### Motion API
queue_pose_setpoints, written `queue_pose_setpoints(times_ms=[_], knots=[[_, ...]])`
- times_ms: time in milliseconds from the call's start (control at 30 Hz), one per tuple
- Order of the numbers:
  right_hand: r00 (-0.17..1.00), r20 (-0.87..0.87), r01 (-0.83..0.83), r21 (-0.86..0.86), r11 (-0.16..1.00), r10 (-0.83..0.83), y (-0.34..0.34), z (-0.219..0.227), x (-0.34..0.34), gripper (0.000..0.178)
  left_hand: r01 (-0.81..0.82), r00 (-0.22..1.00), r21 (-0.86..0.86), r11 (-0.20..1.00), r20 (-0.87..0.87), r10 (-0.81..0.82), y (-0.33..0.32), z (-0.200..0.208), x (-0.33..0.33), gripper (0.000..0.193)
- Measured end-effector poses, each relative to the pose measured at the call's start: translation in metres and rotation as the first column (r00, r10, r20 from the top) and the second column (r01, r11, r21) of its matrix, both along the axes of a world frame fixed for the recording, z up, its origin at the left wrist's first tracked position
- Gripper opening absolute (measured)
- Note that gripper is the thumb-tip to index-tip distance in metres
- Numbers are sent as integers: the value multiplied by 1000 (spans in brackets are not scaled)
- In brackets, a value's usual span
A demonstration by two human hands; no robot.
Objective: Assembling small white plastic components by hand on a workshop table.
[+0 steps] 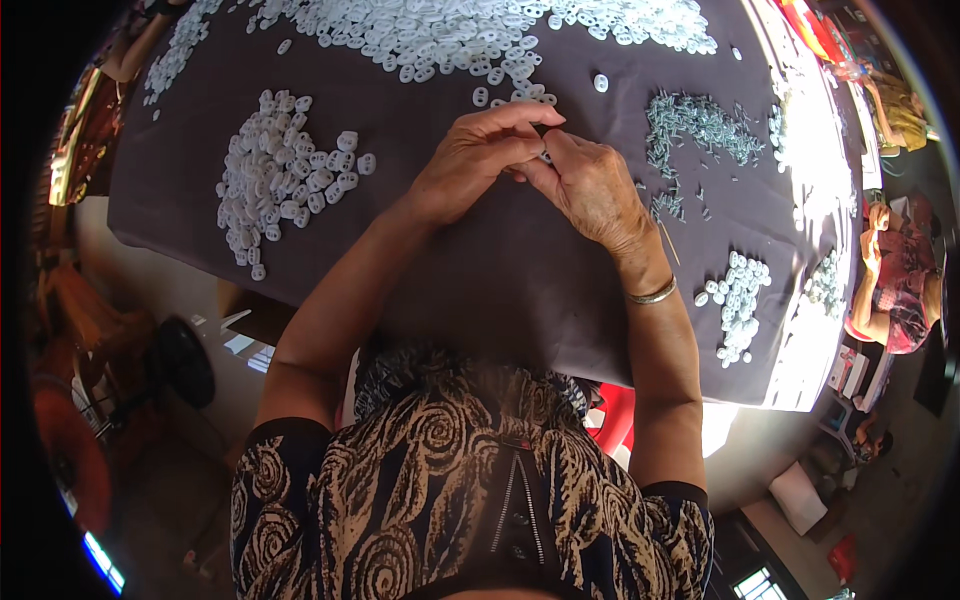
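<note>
My left hand (478, 158) and my right hand (592, 188) meet over the dark-covered table, fingertips pressed together. Pinched between them is a small white plastic piece (545, 156), mostly hidden by the fingers. Just beyond my fingertips lie a few loose white oval pieces with two holes (520, 92), trailing from a big heap of the same kind (440, 35) at the far side. To the right of my right hand, small metal screws or pins (700, 128) are spread in a loose pile; their exact kind is too small to tell.
A pile of white pieces (270, 165) sits on the left of the dark tablecloth (450, 290), a smaller one (740, 300) on the right. A thin stick (669, 243) lies by my right wrist. Another person (895, 280) sits beyond the right edge. A black fan-like object (185, 362) stands lower left.
</note>
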State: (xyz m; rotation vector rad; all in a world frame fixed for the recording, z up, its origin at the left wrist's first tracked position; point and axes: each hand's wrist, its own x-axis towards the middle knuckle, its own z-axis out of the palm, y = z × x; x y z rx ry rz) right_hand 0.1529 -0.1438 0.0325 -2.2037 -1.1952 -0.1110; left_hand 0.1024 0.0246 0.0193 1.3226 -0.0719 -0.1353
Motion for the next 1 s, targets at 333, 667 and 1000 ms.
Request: queue_pose_setpoints(times_ms=[333,667,1000], knots=[[998,9,55,-26,998,-54,3,1,-6,30,-56,998,-38,998,-17,55,-7,4,-1,29],[996,-53,72,64,995,-69,6,4,-7,30,-179,976,72,981,137,168,-11,3,-2,26],[794,-498,575,431,696,-348,-47,19,42,30,-317,935,781,537,354,38,45,44,-31,6]])
